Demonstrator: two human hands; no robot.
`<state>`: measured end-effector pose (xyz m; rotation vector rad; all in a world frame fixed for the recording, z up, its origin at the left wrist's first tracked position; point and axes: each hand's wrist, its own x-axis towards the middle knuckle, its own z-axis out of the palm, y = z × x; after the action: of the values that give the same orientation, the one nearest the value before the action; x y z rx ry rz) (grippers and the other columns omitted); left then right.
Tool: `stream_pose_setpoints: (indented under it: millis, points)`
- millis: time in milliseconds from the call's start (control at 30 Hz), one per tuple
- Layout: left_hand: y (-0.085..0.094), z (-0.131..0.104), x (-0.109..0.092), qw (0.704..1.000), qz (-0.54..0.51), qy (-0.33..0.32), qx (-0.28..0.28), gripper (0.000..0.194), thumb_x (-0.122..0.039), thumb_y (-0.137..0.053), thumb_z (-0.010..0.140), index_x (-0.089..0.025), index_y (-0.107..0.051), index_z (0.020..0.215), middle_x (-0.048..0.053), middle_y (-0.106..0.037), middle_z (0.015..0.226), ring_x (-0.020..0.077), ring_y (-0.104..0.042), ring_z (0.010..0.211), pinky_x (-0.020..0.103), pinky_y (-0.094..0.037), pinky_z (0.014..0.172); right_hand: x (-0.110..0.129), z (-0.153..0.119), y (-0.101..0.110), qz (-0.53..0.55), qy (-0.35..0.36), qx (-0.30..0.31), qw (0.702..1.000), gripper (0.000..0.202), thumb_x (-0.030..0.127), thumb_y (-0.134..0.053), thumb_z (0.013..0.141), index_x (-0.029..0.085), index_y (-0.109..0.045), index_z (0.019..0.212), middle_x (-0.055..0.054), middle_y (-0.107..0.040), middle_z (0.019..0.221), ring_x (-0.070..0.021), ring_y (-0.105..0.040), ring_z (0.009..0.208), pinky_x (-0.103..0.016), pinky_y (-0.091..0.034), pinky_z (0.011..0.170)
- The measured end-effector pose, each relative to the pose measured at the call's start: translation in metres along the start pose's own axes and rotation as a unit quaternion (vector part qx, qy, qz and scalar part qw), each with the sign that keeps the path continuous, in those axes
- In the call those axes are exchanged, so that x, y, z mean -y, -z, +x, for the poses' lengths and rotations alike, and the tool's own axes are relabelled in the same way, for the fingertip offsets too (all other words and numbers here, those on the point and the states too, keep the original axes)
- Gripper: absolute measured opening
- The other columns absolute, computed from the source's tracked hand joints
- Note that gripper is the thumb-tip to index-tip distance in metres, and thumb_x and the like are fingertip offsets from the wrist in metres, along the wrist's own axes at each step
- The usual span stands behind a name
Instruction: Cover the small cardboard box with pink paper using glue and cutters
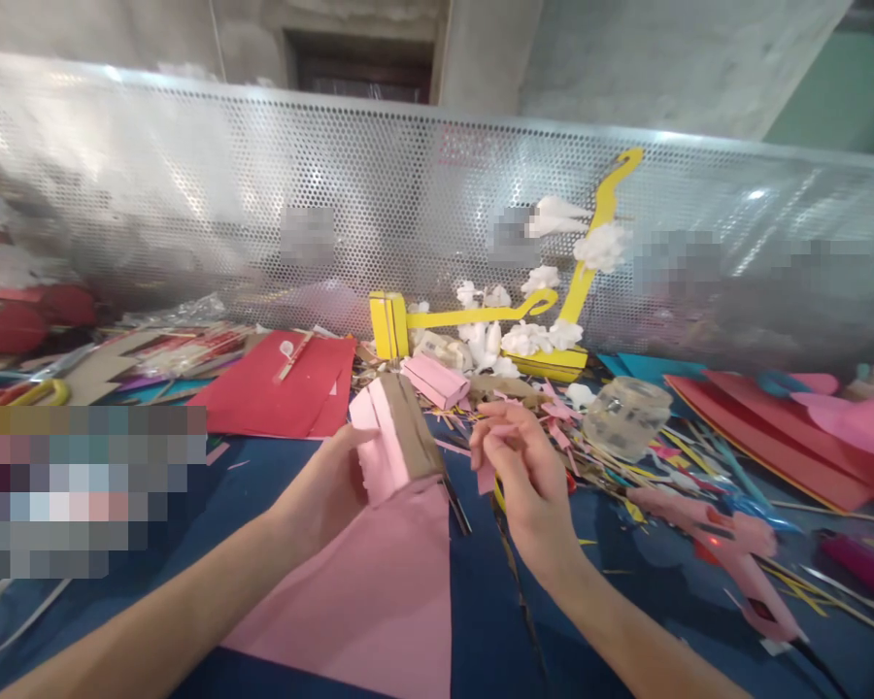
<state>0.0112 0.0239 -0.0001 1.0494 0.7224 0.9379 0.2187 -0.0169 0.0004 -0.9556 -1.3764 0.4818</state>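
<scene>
My left hand point(331, 481) grips a small cardboard box point(397, 432) partly covered in pink paper, tilted in the air; bare brown cardboard shows on its right side. My right hand point(524, 476) is closed in a pinch on a small strip of pink paper point(487, 476), a short gap to the right of the box. Below the box a large pink sheet point(379, 602) lies on the blue table surface. Close beside my right hand, narrow dark blades point(457, 510) and a bit of yellow handle show, partly hidden.
A pink glue gun point(728, 549) with a lit red light lies at right, near a clear tape roll point(627, 417). Behind stand yellow paper shapes point(389, 325) with white fluff. Red sheets point(277, 383) lie back left. Paper scraps and sticks litter the middle; a perforated metal panel point(379, 194) runs behind.
</scene>
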Motion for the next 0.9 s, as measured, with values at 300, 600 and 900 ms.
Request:
stream_pose_setpoints:
  millis: [300,600,900]
  points:
    - [0.0052,-0.0034,-0.0075,0.975,-0.17,0.142,-0.008,0.054,-0.048,-0.078,0.087,-0.016,-0.069,0.13,0.008,-0.081,0.099,0.0225,-0.076,0.078,0.03,-0.058,0.072,-0.0035,0.0049,-0.0037,0.142,-0.189,0.067,0.969,0.026,0.042,-0.073,0.09,0.023,-0.059,0.1,-0.005,-0.079,0.094,-0.0181,-0.071,0.068,-0.032,-0.056,0.066]
    - [0.0114,0.0025,-0.0099,0.973,-0.193,0.124,-0.024,0.044,-0.051,-0.074,0.088,-0.015,-0.075,0.113,0.009,-0.079,0.092,0.021,-0.073,0.075,0.03,-0.059,0.075,-0.007,0.0032,-0.0036,0.194,-0.256,0.085,0.943,0.036,0.05,-0.086,0.079,0.022,-0.066,0.089,-0.001,-0.073,0.086,-0.0183,-0.069,0.082,-0.03,-0.053,0.077]
    - [0.0086,-0.0004,-0.008,0.971,-0.197,0.13,0.042,0.047,-0.056,-0.067,0.091,-0.014,-0.076,0.111,0.011,-0.079,0.097,0.025,-0.074,0.086,0.035,-0.059,0.084,-0.0075,0.0003,-0.0052,0.17,-0.244,0.146,0.943,0.035,0.05,-0.085,0.081,0.021,-0.067,0.085,0.004,-0.054,0.074,-0.011,-0.044,0.067,-0.024,-0.034,0.061]
